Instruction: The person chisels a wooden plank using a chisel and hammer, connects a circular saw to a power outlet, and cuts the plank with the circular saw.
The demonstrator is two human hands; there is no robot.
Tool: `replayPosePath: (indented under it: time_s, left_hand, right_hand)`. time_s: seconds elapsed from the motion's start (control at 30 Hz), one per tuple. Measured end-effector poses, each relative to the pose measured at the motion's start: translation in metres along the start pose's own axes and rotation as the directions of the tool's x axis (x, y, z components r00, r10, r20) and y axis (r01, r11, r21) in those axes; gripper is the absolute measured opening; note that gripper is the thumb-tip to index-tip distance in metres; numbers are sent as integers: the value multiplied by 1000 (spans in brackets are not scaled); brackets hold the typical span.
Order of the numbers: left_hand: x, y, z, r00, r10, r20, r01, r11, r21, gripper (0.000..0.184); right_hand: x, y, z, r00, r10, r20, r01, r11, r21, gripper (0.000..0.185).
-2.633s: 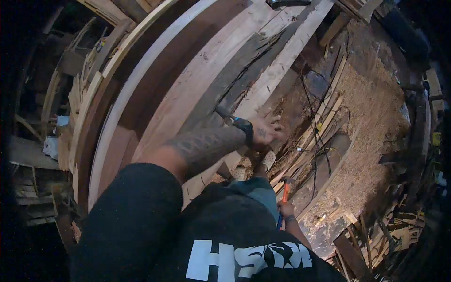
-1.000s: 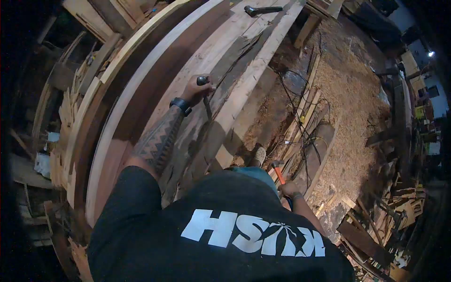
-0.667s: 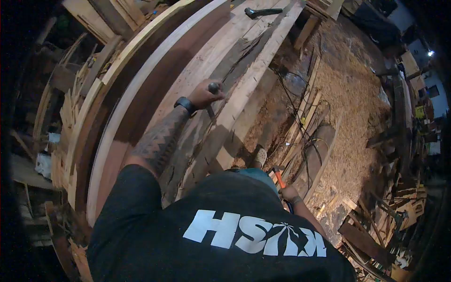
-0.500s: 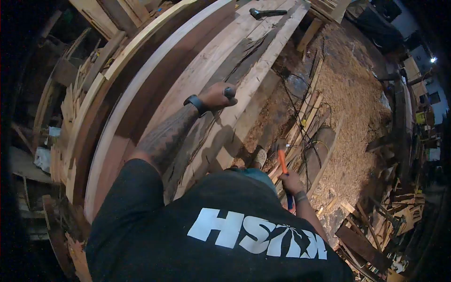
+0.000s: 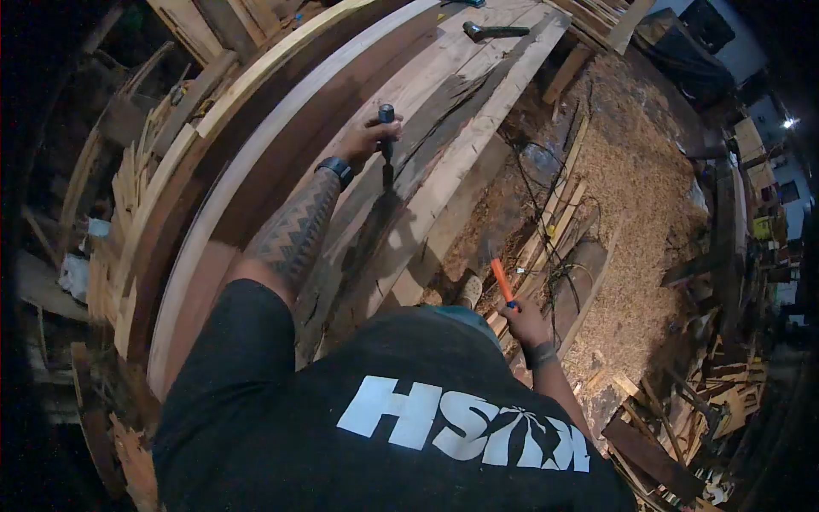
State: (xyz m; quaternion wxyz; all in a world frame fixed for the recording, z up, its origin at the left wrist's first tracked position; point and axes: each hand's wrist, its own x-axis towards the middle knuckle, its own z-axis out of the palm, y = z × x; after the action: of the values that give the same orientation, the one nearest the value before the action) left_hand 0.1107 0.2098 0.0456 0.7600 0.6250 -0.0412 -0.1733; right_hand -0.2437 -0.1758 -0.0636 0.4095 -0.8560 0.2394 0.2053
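My left hand is closed around the dark handle of a chisel. The chisel stands upright, blade down, over the dark, weathered strip of a long timber; whether the tip touches the wood I cannot tell. Lower and to the right, my right hand grips a hammer by its orange and blue handle. The hammer's head is dim and points away from me, above the shavings-covered floor.
A dark tool lies at the timber's far end. Curved planks rise along the left. Black cables cross loose boards on the floor. Wood shavings cover the ground, and scrap wood is piled at lower right.
My left hand has moved up and left, turning so that the chisel now stands upright with its blade showing. The hammer has swung slightly left and away in my right hand.
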Motion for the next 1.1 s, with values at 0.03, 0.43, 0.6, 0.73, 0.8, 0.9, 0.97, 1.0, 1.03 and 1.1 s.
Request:
replayPosePath:
  time_s: [0.03, 0.43, 0.6, 0.73, 0.8, 0.9, 0.97, 1.0, 1.03, 1.1]
  left_hand:
    - [-5, 2, 2, 999, -3, -33, 0, 998, -65, 28]
    - [17, -20, -4, 982, 177, 66, -171, 982, -83, 29]
    - [29, -25, -8, 990, 124, 61, -114, 981, -154, 23]
    - [25, -15, 7, 984, 156, 85, -144, 980, -137, 20]
    - [29, -14, 13, 976, 181, 119, -171, 981, -90, 21]
    - [42, -18, 18, 961, 211, 177, -216, 976, 10, 23]
    - [45, -15, 23, 957, 212, 199, -238, 964, 120, 24]
    - [42, -11, 27, 960, 192, 203, -224, 963, 148, 24]
    - [41, -6, 31, 963, 173, 207, -210, 962, 176, 24]
    - [40, -3, 38, 961, 145, 236, -193, 962, 192, 25]
  right_hand:
    - [-1, 12, 7, 999, 22, 28, -23, 999, 40, 41]
    - [-26, 29, 19, 999, 28, -35, -29, 999, -28, 38]
    - [-38, 1, 9, 989, 141, 38, -143, 988, 57, 31]
    - [-40, -1, 5, 989, 144, 40, -146, 988, 48, 33]
    - [-44, -2, 3, 992, 120, 38, -121, 992, 34, 41]
    - [-37, 18, 11, 999, 41, -8, -41, 999, 22, 41]
    - [-36, 22, 11, 998, 59, -5, -59, 998, 5, 41]
    - [-36, 20, 10, 998, 68, -3, -68, 998, -3, 41]
    - [-36, 20, 9, 998, 69, -1, -69, 998, -13, 41]
    - [-37, 21, 9, 997, 72, 4, -72, 997, -34, 41]
